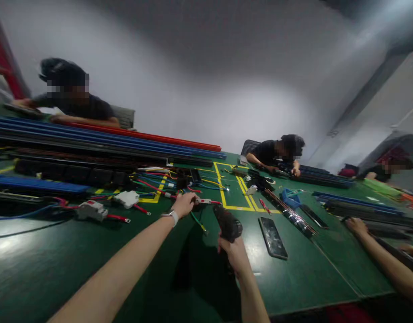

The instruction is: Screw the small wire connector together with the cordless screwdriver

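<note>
My left hand (185, 204), with a white watch at its wrist, is closed on a small white circuit breaker (204, 201) with a red mark. A red wire runs into it from the left, and another short one sticks out on its right. In my right hand (236, 253) is a black cordless drill (229, 224), its nose pointing at that right-hand wire end; whether they touch I cannot tell. Below the breaker, a green wire (198, 223) lies on the green table. Two more wired breakers lie to the left, a grey-white one (92, 210) and a white one (127, 198).
A phone (272, 237) lies right of the drill, near a red pen-like tool (264, 206) and a blue holder (291, 197). Long blue and orange bars (142, 134) line the far left. Co-workers sit across the table; another person's hand (357, 226) is at right.
</note>
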A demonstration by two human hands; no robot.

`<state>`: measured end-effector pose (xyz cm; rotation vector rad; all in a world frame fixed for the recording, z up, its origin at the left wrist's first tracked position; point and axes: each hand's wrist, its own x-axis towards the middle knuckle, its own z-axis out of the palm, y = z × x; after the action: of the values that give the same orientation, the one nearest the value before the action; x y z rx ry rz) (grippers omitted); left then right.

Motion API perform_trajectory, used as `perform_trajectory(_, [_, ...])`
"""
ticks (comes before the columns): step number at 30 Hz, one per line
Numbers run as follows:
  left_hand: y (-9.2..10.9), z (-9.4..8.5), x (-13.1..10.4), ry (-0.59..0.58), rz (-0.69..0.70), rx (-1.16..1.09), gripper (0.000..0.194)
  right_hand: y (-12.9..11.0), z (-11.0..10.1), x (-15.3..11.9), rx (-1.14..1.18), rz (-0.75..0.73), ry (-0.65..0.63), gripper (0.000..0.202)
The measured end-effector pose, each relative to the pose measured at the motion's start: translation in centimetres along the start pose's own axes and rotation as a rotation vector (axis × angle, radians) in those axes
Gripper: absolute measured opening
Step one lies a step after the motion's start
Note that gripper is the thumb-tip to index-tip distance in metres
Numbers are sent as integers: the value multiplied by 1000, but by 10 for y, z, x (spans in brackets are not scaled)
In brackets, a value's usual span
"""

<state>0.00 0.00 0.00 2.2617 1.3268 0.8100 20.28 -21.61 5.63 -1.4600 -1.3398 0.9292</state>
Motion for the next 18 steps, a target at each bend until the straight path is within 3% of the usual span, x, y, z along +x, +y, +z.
perform_trajectory(18, [6, -7, -1, -19, -4, 14, 29, 3, -2, -1, 40, 61, -15, 16])
